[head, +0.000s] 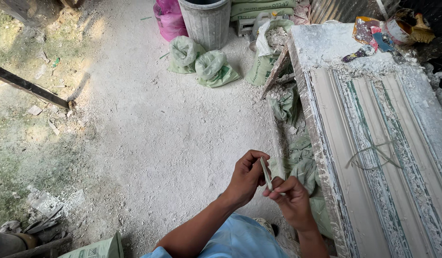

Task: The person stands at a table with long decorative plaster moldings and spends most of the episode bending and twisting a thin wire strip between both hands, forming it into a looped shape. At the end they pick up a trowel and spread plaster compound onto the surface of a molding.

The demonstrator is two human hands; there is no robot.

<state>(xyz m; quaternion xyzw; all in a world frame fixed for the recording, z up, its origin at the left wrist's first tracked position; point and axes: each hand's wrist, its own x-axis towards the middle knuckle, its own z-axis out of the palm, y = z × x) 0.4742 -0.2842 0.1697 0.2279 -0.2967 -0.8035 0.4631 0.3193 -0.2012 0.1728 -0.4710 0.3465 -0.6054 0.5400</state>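
Note:
My left hand (246, 177) and my right hand (292, 200) meet over the dusty floor, both pinching a thin pale green strip (266, 173) that stands nearly upright between the fingers. The left fingers curl around its upper part; the right fingers grip its lower end. To the right lies a long plaster-crusted mould table (326, 157) with ridged channels and green lines. A loop of thin fibre (374, 154) rests on its surface.
A grey ribbed bin (206, 21), a pink sack (168, 19) and tied green bags (202, 62) stand at the back. An open sack of white powder (271, 45) leans by the table. Tools and a brush (421, 28) lie on the table's far end. Crumpled green sacks (302, 167) lie below the table's edge.

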